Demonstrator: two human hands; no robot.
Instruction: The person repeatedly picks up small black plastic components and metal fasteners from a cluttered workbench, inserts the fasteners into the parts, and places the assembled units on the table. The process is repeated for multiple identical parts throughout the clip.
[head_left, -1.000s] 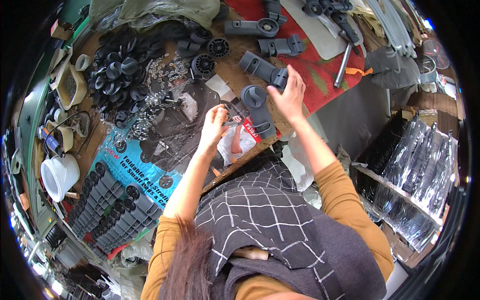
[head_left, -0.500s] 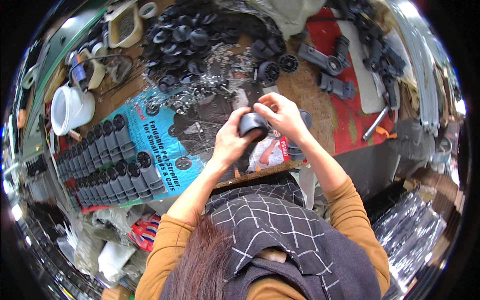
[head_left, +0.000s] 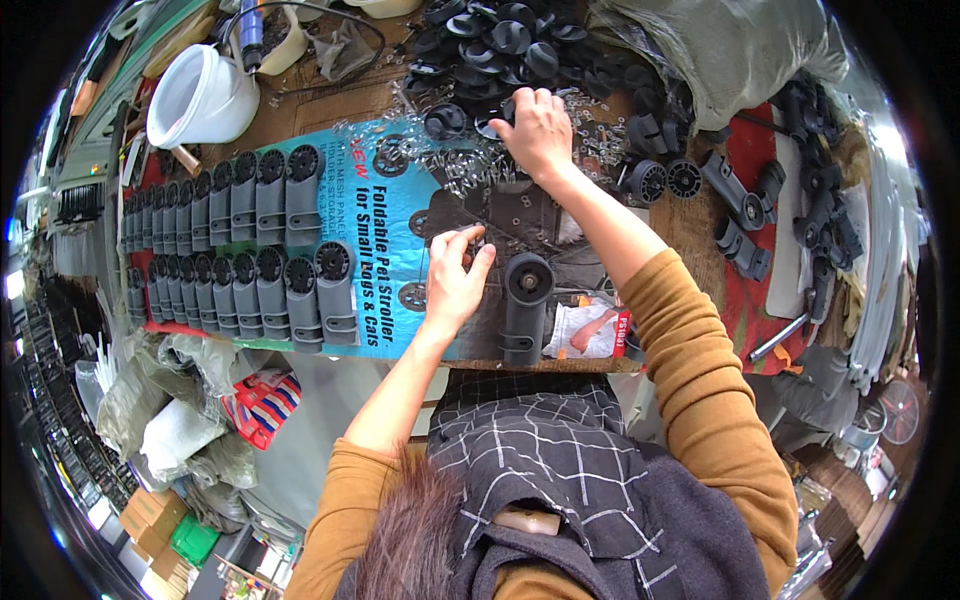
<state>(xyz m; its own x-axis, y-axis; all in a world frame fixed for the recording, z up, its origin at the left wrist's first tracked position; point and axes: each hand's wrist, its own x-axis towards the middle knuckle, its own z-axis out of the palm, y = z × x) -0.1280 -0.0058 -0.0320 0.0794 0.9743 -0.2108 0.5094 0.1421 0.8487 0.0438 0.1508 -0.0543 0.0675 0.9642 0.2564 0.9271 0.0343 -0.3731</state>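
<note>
While the right hand [head_left: 540, 130] closes over loose black wheels [head_left: 500, 40] at upper centre, the left hand [head_left: 455, 280] pinches small metal hardware [head_left: 470, 170] beside a grey caster housing [head_left: 525, 305], kept close for assembly.

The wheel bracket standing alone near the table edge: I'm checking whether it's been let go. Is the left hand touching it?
Apart. The head view shows the left hand beside the wheel bracket, with dark table surface visible between its fingers and the wheel.
</note>
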